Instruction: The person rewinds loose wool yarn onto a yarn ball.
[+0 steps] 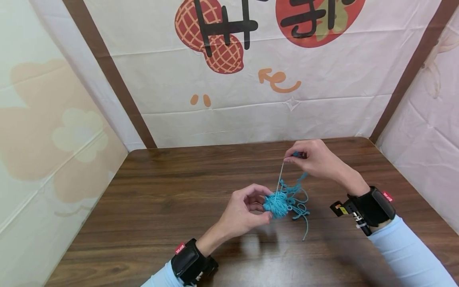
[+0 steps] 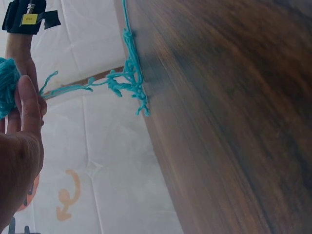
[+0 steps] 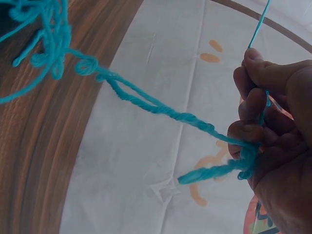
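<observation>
A small ball of turquoise yarn (image 1: 276,206) is held between the curled fingers and thumb of my left hand (image 1: 247,209). Up and to the right, my right hand (image 1: 313,157) pinches a taut yarn strand (image 1: 281,175) that runs down to the ball. In the right wrist view the strand (image 3: 258,29) leaves between thumb and forefinger, and more yarn (image 3: 246,158) passes through the other curled fingers. A loose tangle of loops (image 1: 301,205) hangs at the ball's right side. The left wrist view catches only the ball's edge (image 2: 7,87).
Both hands work over a dark wood table (image 1: 161,207). A white printed cloth (image 1: 251,119) stands upright behind it, with more cloth panels at the left (image 1: 64,139) and right (image 1: 423,159). Each wrist wears a black camera band.
</observation>
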A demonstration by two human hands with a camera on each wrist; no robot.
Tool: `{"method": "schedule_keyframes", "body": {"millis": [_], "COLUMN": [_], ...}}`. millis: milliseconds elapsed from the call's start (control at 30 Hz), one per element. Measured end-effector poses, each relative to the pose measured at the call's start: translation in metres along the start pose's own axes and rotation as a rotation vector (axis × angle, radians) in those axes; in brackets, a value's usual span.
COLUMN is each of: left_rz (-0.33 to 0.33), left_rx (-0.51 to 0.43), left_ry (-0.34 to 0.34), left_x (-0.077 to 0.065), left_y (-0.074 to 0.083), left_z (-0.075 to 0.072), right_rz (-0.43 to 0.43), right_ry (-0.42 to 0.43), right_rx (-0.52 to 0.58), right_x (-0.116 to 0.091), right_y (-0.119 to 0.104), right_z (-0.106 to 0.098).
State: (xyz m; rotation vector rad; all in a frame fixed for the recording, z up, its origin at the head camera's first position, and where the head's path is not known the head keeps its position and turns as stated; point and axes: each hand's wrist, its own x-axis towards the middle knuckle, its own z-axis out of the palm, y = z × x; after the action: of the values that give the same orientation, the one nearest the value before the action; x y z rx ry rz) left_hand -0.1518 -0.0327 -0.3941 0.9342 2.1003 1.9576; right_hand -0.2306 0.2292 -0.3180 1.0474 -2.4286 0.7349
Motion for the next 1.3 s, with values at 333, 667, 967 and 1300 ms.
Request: {"method": "schedule_keyframes", "body": {"millis": [333,667,967,1300], "left_rz": [0.085,-0.001,0.004,0.087], "left_rx": [-0.201,-0.469,-0.124,0.207], "left_ry": [0.063,0.385,0.526,0.286], "left_x": [0.005,0.018,0.027,0.021], "left_y": [-0.001,0.001,-0.003,-0.006], "left_z": [-0.001,-0.011,-0.014,-0.008], "right_rz": [0.085,0.037,-0.08,-0.166], "right_ry": [-0.085,-0.362,-0.433,-0.307], "right_rx": [0.026,0.093,0.081,0.037], "right_x": [-0.008,-0.012,-0.01,-0.01], "right_y": [0.017,-0.007,-0.058,-0.071], "right_z": [0.004,0.012,0.014,0.009]}}
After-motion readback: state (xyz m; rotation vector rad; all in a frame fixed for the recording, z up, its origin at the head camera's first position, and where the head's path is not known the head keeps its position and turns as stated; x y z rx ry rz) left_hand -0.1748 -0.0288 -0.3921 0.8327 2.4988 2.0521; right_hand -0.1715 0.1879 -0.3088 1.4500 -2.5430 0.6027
